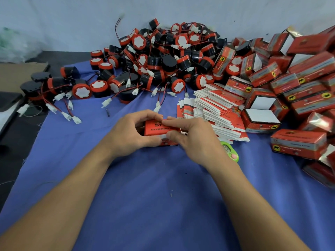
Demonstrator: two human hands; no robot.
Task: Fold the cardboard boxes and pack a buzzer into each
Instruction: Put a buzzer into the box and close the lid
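A small red cardboard box (157, 128) sits on the blue cloth at mid-table, held between both hands. My left hand (132, 131) grips its left end, fingers curled over the top and thumb at the front. My right hand (192, 137) pinches its right side, index finger on the top face and thumb against a white flap at the front. Whether a buzzer is inside is hidden. A big heap of red-and-black buzzers (159, 58) with wires and white plugs lies behind. Flat unfolded boxes (217, 109) are stacked just right of the hands.
Folded red boxes (297, 84) pile up along the right side, two with open white tops (261, 116). A green counter (230, 151) lies beside my right wrist. Loose white plugs (67, 115) trail at the left. The blue cloth (145, 196) covers the table; cardboard (16, 75) lies far left.
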